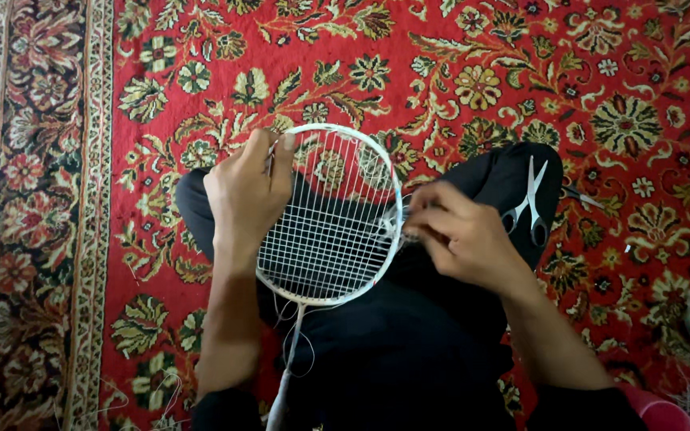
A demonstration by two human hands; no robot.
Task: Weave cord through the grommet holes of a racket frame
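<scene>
Head view: both hands on a racket frame at mid-picture

Head camera looks down on a white-framed badminton racket with a pale string bed (331, 227), lying across the person's black-trousered lap (409, 335) at the centre of the frame, its head toward the top and its thin shaft running down toward the lower edge. The left hand (247, 195) sits on the upper left of the hoop, its grip closed: fingers wrapped over the rim, thumb and forefinger pinched at a strand near the top. The right hand (461, 231) is at the hoop's right side, fingers curled tight against the rim; what they pinch is blurred and cannot be told. Loose pale string (301, 351) trails below the racket head beside the shaft. Silver metal scissors (527, 203) rest on the knee just right of the right hand, apart from it. Beneath everything lies a red floral carpet (457, 72).
</scene>
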